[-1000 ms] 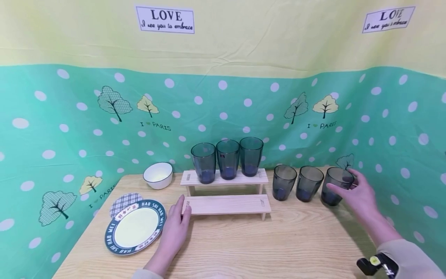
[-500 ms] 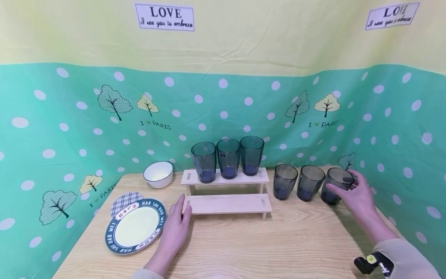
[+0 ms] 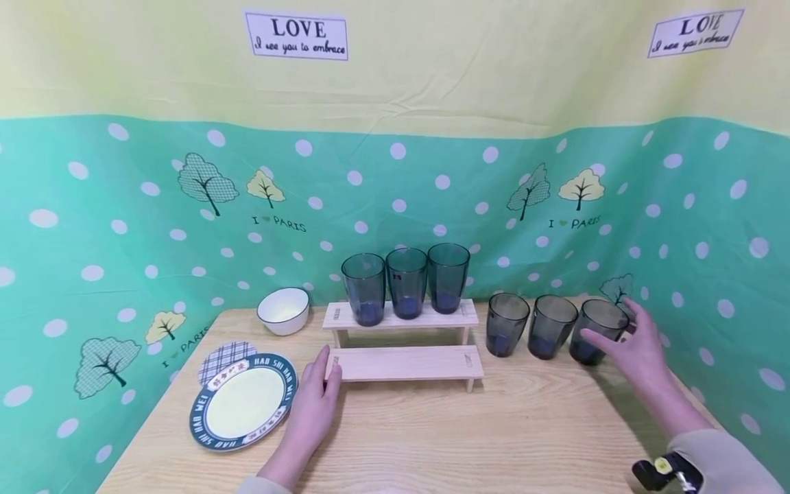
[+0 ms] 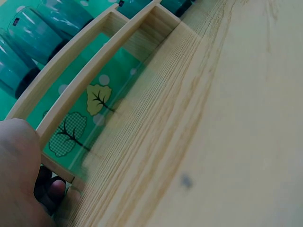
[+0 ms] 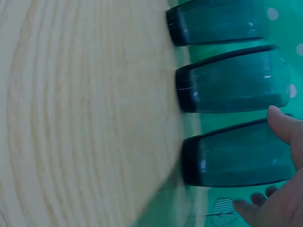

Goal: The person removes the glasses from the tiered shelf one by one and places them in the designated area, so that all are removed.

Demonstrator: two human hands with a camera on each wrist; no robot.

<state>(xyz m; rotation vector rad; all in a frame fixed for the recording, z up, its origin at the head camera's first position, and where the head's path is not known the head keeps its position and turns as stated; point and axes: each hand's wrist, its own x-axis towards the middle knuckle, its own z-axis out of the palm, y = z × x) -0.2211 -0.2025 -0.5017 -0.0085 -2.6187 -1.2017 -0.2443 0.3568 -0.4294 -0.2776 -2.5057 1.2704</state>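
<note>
Three tall tinted drinking glasses [image 3: 407, 281] stand upright on the rear, higher tier of a wooden two-tier shelf [image 3: 404, 363]. To its right three shorter tapered glasses [image 3: 507, 326] stand in a row on the table. My left hand [image 3: 313, 398] holds the left end of the shelf's lower tier. The left wrist view shows fingertips [image 4: 57, 189] by its end leg. My right hand [image 3: 638, 353] is curved round the rightmost short glass [image 3: 589, 350], thumb across the near side by the rim, fingers round the outer side. That glass stands on the table.
A white bowl [image 3: 284, 311] with a dark rim stands back left. In front of it a green-rimmed plate [image 3: 247, 405] overlaps a plaid round mat [image 3: 227, 358]. Polka-dot cloth [image 3: 395, 185] hangs behind and beside the wooden table [image 3: 469, 439].
</note>
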